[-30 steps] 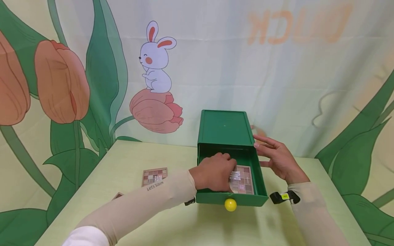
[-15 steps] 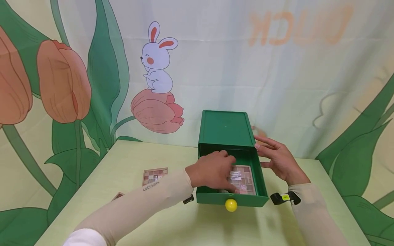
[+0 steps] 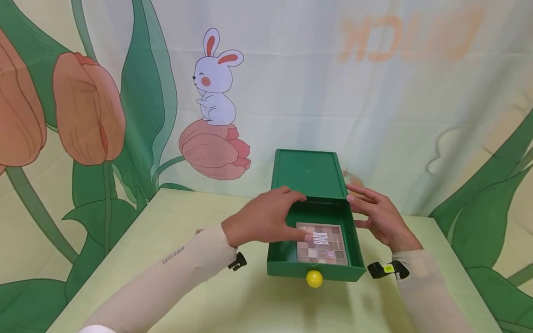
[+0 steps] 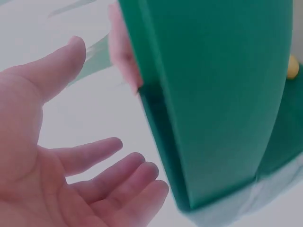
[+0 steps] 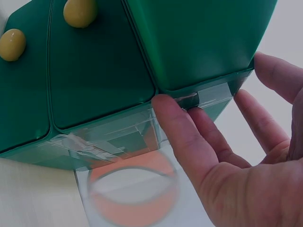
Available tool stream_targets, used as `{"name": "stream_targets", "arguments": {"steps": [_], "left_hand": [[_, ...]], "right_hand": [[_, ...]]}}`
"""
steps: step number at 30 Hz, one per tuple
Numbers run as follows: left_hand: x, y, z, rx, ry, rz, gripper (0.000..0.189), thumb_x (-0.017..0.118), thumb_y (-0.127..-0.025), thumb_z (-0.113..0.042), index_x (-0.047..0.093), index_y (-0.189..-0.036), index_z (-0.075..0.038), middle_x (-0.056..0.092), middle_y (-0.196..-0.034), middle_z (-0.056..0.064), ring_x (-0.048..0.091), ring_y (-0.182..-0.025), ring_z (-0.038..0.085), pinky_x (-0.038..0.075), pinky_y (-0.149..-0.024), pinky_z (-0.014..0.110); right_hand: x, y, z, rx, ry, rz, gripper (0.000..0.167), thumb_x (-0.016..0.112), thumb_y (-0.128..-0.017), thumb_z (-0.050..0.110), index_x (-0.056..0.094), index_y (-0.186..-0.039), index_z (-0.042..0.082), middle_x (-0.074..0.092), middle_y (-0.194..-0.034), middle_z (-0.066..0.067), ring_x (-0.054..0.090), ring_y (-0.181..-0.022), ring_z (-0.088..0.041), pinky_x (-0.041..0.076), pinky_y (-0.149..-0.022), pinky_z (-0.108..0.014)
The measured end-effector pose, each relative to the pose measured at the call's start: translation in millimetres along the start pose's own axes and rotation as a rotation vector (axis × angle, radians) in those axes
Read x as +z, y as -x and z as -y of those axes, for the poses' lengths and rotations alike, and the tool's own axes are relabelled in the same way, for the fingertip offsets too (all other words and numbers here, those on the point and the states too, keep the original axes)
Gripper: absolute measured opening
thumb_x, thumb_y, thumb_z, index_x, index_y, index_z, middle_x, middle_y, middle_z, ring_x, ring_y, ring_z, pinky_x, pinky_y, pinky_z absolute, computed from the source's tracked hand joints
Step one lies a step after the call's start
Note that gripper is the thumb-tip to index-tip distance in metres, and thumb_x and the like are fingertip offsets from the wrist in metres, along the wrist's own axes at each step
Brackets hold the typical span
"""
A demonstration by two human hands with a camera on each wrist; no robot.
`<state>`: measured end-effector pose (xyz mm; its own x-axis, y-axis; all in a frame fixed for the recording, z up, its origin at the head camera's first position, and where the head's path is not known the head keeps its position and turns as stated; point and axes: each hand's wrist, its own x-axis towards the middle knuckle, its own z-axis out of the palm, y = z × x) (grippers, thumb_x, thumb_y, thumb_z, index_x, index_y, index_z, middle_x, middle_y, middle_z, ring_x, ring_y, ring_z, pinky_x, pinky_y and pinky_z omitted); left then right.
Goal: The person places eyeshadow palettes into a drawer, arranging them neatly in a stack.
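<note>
A green drawer cabinet (image 3: 307,172) stands on the table, its top drawer (image 3: 287,269) pulled out by a yellow knob (image 3: 314,279) side. Flat inside the drawer lies an eyeshadow palette (image 3: 333,252) marked "BACK". Over the drawer's left side is my left hand (image 3: 263,216), thumb apart from the fingers; the thumb overlaps the palette's edge in the head view. In the left wrist view that hand (image 4: 52,151) is spread and holds nothing. My right hand (image 3: 381,219) rests its fingertips (image 5: 165,106) against the cabinet's right side.
A corner of another palette (image 3: 199,231) shows behind the left forearm on the table (image 3: 233,305). Lower drawers with yellow knobs (image 5: 79,12) are shut, and clear tape (image 5: 94,146) runs along the cabinet's side. A printed curtain (image 3: 300,92) hangs behind.
My left hand has risen from inside the drawer and drawn back to the left, uncovering more of the palette. The right hand has stayed against the cabinet.
</note>
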<state>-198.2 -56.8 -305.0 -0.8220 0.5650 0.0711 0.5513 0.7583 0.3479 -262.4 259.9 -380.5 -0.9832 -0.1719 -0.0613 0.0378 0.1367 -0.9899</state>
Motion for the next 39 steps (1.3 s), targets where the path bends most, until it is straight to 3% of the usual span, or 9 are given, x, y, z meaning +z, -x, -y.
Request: {"name": "stream_targets", "arguments": {"steps": [6, 13, 20, 29, 39], "left_hand": [[-15.5, 13.7, 19.3, -0.080, 0.101, -0.037, 0.087, 0.085, -0.084, -0.057, 0.053, -0.155, -0.019, 0.058, -0.150, 0.004, 0.058, -0.134, 0.022, 0.058, -0.106, 0.044], [-17.4, 32.9, 48.6, -0.155, 0.238, -0.084, 0.090, 0.089, -0.082, -0.051, 0.051, -0.157, -0.019, 0.057, -0.154, 0.002, 0.057, -0.138, 0.026, 0.059, -0.104, 0.048], [-19.6, 58.1, 80.6, -0.229, 0.285, -0.113, 0.087, 0.090, -0.083, -0.044, 0.051, -0.156, -0.014, 0.058, -0.153, 0.006, 0.057, -0.138, 0.031, 0.054, -0.111, 0.051], [-12.5, 102.8, 136.2, -0.338, 0.347, -0.143, 0.082, 0.087, -0.089, -0.035, 0.049, -0.155, -0.004, 0.056, -0.154, 0.018, 0.054, -0.142, 0.039, 0.046, -0.119, 0.054], [2.0, 144.3, 172.5, -0.430, 0.450, -0.135, 0.086, 0.084, -0.091, -0.039, 0.044, -0.157, -0.002, 0.051, -0.158, 0.022, 0.050, -0.144, 0.044, 0.046, -0.118, 0.059]], "right_hand": [[-0.4, 0.6, 0.2, -0.006, 0.011, -0.001, 0.066, 0.069, -0.102, 0.045, 0.047, -0.161, 0.023, 0.060, -0.135, 0.004, 0.068, -0.116, -0.019, 0.062, -0.097, -0.054], [-0.8, 0.5, -1.6, -0.010, 0.011, 0.006, 0.063, 0.067, -0.104, 0.042, 0.048, -0.161, 0.023, 0.060, -0.134, 0.006, 0.068, -0.116, -0.017, 0.062, -0.096, -0.052], [-0.1, -0.1, -1.5, -0.007, 0.013, 0.006, 0.064, 0.067, -0.104, 0.043, 0.047, -0.161, 0.023, 0.059, -0.135, 0.005, 0.067, -0.116, -0.018, 0.063, -0.095, -0.052], [2.6, -1.5, 3.2, -0.009, 0.019, 0.010, 0.067, 0.068, -0.102, 0.045, 0.046, -0.161, 0.023, 0.060, -0.134, 0.004, 0.066, -0.118, -0.020, 0.060, -0.099, -0.056], [0.4, 0.3, -2.3, 0.002, 0.033, 0.012, 0.066, 0.067, -0.103, 0.045, 0.045, -0.162, 0.026, 0.053, -0.146, -0.004, 0.065, -0.119, -0.021, 0.061, -0.098, -0.053]]}}
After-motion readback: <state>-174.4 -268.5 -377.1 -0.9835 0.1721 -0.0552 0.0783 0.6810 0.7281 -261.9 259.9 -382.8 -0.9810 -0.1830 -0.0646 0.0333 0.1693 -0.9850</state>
